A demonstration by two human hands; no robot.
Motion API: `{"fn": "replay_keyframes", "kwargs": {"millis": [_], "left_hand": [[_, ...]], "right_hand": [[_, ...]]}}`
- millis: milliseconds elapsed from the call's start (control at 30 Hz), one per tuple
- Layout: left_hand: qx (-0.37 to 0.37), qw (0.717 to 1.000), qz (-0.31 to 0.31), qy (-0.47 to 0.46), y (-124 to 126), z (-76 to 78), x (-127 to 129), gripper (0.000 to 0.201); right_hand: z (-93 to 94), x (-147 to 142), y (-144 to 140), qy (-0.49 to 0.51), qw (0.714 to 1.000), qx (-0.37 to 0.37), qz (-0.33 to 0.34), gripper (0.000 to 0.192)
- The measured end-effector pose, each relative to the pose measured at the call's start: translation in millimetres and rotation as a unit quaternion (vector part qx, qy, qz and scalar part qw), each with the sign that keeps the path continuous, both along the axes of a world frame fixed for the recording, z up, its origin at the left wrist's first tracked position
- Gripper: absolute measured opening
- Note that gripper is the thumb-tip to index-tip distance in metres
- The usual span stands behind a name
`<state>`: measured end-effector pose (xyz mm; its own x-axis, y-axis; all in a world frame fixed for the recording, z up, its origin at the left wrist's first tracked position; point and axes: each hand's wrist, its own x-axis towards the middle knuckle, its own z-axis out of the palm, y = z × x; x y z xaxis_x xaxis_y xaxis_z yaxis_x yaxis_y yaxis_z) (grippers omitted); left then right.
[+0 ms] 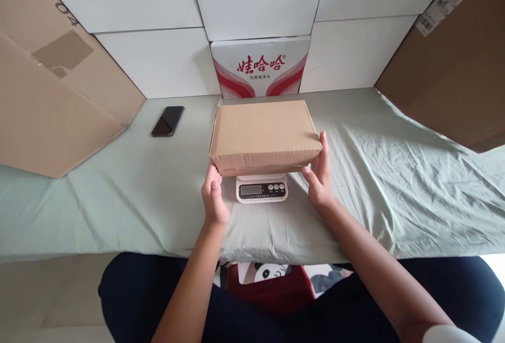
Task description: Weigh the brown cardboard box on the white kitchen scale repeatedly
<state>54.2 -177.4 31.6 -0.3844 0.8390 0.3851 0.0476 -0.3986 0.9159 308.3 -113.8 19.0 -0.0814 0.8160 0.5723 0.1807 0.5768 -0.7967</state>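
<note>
A closed brown cardboard box [264, 127] is at the middle of the cloth-covered table, over a white digital kitchen scale [262, 189]. Only the scale's front shows, with a blank-looking grey display and a few round buttons; the box hides its platform. My left hand [215, 195] grips the box's near left corner, its fingers partly under the bottom edge. At the near right corner my right hand [319, 177] holds the box, with the thumb at the front and a finger along the right side. Whether the box rests fully on the scale I cannot tell.
A black phone [168, 121] lies to the left on the green cloth [118, 195]. Behind the box, a white and red carton [260, 67] stands against the tiled wall. Large cardboard sheets or boxes stand at the left [59, 96] and right [453, 64].
</note>
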Motion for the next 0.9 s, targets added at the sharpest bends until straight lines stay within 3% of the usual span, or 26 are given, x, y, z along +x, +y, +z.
{"fn": "replay_keyframes", "kwargs": {"millis": [200,433,700,900], "left_hand": [[-0.004,1.000,0.005,0.007,-1,-1.5,0,0.080],[0.016,0.999,0.035,-0.020,2,-1.6,-5,0.074],[0.007,0.999,0.022,-0.033,3,-2.5,-4,0.077],[-0.012,1.000,0.008,-0.014,4,-4.5,-4,0.077]], "right_hand": [[2.7,-2,-2,-0.003,1.000,-0.005,-0.011,0.087],[13.1,-2,-2,0.033,0.996,0.022,-0.078,0.081],[12.1,-2,-3,0.043,0.998,-0.036,-0.024,0.079],[12.9,-2,-3,0.036,0.998,-0.038,0.019,0.080]]}}
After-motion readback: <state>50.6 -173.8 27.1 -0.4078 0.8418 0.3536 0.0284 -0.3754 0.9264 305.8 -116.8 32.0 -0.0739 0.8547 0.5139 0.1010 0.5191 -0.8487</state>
